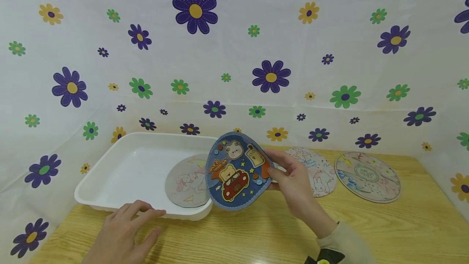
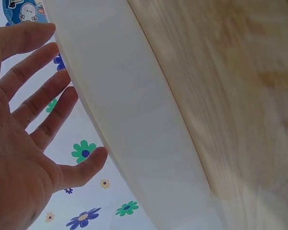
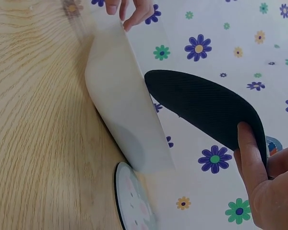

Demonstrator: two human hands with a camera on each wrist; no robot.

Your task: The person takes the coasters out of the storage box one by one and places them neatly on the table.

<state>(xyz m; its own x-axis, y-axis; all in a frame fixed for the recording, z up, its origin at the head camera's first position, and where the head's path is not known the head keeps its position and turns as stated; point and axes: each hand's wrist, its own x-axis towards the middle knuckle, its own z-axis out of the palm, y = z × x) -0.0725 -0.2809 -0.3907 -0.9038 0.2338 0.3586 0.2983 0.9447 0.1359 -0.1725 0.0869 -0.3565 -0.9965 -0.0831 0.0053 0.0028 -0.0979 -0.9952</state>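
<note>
My right hand (image 1: 294,184) pinches the right edge of a round blue mat (image 1: 232,190), thumb on its printed face. The mat is tilted up and bent, beside the right end of a white plastic tray (image 1: 121,174). Bears, a red car and stars decorate its front; the right wrist view shows a black ridged underside (image 3: 201,103). A pale round mat (image 1: 183,182) with a pink drawing lies in the tray, partly hidden by the blue one. Fingertips of my left hand (image 1: 122,229) touch the tray's near rim, the fingers fairly straight.
Two more round mats lie on the wooden table (image 1: 234,239) at the right: a white rabbit mat (image 1: 311,170), partly covered by my right hand, and a pastel patterned mat (image 1: 368,178). A flower-printed sheet (image 1: 234,52) rises behind the table and along its sides.
</note>
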